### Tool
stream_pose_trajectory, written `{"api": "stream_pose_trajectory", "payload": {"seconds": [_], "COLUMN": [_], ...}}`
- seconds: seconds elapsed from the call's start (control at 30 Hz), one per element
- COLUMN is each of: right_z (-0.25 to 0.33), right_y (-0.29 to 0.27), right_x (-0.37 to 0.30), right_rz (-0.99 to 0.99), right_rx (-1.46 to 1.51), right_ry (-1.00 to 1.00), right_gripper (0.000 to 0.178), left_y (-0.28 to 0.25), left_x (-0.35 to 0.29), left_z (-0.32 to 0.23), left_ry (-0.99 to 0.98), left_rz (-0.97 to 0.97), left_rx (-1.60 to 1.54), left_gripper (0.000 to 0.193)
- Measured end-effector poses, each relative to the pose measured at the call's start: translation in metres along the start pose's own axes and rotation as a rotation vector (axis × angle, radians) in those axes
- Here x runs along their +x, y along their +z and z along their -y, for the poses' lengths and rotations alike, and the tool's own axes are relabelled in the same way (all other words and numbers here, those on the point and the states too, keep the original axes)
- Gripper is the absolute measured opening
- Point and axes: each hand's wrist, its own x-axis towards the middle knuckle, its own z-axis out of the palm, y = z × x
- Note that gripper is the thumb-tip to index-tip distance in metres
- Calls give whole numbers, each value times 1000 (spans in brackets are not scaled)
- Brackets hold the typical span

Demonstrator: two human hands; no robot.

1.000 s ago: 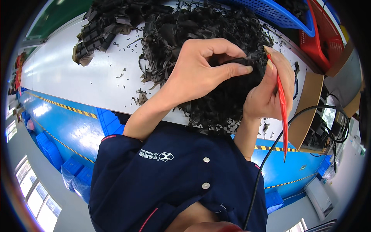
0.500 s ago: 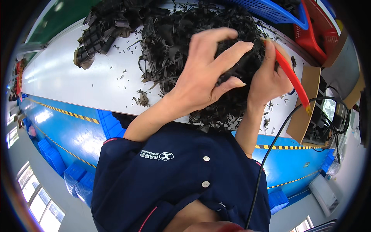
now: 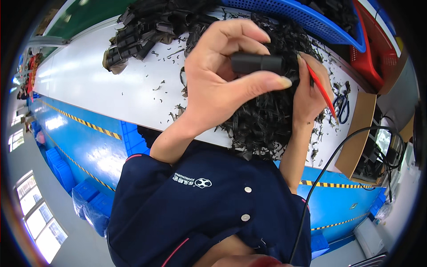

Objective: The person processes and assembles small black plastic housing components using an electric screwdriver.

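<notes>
My left hand [image 3: 213, 80] is curled round a black cylindrical part [image 3: 258, 63], stepped in width, its right end pointing toward my other hand. The thumb lies just below the part. My right hand [image 3: 311, 89] grips a slim red-handled tool [image 3: 324, 91], which slants down to the right; its working tip is hidden by the fingers and dark scraps. Under both hands a heap of black trimmings [image 3: 258, 120] covers the white table [image 3: 84, 75].
Ribbed black pieces [image 3: 129, 49] lie in a pile at the far left. Dark-blue-handled scissors [image 3: 342, 109] rest right of my right hand. A blue basket [image 3: 307, 22], a red crate [image 3: 376, 53] and a cardboard box [image 3: 356, 133] stand along the right; a black cable [image 3: 318, 178] hangs nearby.
The left hand, spread over the heap before, now holds the black cylindrical part up. The right hand stays beside it; its red tool has tilted to a shorter-looking angle.
</notes>
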Motion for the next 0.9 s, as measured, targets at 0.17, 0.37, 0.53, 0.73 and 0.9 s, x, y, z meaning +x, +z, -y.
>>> {"api": "stream_pose_trajectory", "payload": {"seconds": [0.17, 0.37, 0.53, 0.73, 0.9], "right_z": [25, 43, 45, 43, 44], "right_y": [-16, -36, -35, -35, -34], "right_x": [16, 9, 5, 3, 3], "right_rz": [-221, 132, 195, 100, 93], "right_rx": [183, 1135, 1150, 1087, 1125], "right_ry": [-28, 563, 598, 665, 679], "right_gripper": [7, 34, 33, 32, 31], "left_y": [-6, 0, 1, 4, 3], "left_x": [-9, -8, -6, -4, -4], "left_z": [6, 13, 17, 21, 22], "left_ry": [-3, 74, 90, 147, 96], "left_rz": [116, 124, 134, 140, 123], "left_rx": [19, 26, 142, 299, 304], "left_gripper": [34, 33, 38, 34, 35]}}
